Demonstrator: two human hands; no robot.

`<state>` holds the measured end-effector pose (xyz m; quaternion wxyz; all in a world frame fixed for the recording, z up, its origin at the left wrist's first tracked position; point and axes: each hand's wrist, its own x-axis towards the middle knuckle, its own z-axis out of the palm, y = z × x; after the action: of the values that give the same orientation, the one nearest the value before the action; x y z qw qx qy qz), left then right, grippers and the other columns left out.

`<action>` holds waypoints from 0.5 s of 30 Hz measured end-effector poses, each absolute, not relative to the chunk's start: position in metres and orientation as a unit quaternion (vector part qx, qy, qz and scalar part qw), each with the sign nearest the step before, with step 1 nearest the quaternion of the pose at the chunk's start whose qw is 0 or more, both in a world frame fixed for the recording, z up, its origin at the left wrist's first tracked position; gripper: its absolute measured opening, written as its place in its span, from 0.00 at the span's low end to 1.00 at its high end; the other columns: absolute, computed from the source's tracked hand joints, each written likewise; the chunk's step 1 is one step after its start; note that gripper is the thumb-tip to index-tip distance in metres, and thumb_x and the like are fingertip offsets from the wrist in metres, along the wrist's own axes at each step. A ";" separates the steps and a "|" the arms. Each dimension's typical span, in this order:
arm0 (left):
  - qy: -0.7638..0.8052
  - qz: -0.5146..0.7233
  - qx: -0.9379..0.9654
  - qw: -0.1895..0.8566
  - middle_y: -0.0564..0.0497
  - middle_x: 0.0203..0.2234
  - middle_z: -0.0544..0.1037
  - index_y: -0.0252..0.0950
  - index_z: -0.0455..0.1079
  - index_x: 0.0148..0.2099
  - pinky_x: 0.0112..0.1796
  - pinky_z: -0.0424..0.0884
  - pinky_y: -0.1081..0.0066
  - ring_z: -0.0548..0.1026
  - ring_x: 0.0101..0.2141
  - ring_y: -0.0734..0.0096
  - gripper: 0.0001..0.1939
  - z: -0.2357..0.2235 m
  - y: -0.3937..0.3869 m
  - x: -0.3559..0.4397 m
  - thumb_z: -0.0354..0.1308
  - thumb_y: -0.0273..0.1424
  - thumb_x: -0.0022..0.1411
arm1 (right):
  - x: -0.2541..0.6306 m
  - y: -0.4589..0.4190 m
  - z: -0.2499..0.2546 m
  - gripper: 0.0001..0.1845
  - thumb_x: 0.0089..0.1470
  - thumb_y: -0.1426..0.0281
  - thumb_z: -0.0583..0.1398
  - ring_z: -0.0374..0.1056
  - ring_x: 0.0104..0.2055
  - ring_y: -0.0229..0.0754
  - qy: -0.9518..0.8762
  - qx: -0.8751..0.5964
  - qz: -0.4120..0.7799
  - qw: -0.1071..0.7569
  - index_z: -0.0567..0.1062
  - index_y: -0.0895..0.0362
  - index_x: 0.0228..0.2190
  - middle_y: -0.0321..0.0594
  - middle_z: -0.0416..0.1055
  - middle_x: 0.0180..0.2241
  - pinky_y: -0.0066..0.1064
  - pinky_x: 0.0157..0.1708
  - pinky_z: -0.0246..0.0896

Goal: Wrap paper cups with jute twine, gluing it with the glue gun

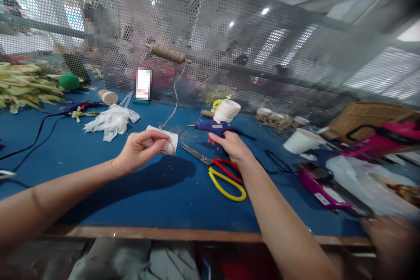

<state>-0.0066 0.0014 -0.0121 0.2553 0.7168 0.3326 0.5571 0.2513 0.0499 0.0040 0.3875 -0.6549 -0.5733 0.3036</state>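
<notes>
Your left hand (138, 152) is pinching a likely light, crushable cup (172, 139), best held gently by its wall (174, 145), your right hand (233, 146) gripping a glue gun (213, 127) at three o'clock.

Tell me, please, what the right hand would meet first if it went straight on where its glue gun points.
With the glue gun leading, the right hand would probably meet the twine strand by the paper cup in the left hand; depth is unclear, so it might pass behind.

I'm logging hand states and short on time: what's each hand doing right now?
Left hand: closed on a white cup.
Right hand: closed around the grip of a blue glue gun.
</notes>
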 end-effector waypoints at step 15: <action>0.273 0.490 0.803 0.201 0.53 0.15 0.73 0.30 0.72 0.35 0.17 0.59 0.82 0.62 0.13 0.84 0.08 -0.019 -0.003 -0.006 0.53 0.27 0.55 | 0.236 0.069 0.000 0.11 0.48 0.65 0.58 0.65 0.45 0.50 -0.653 -0.718 0.068 0.229 0.76 0.60 0.27 0.51 0.72 0.38 0.35 0.42 0.57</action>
<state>-0.0057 -0.0028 -0.0194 0.2013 0.8032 0.2731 0.4896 0.2365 0.0692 0.0002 0.2293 -0.7184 -0.6531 0.0684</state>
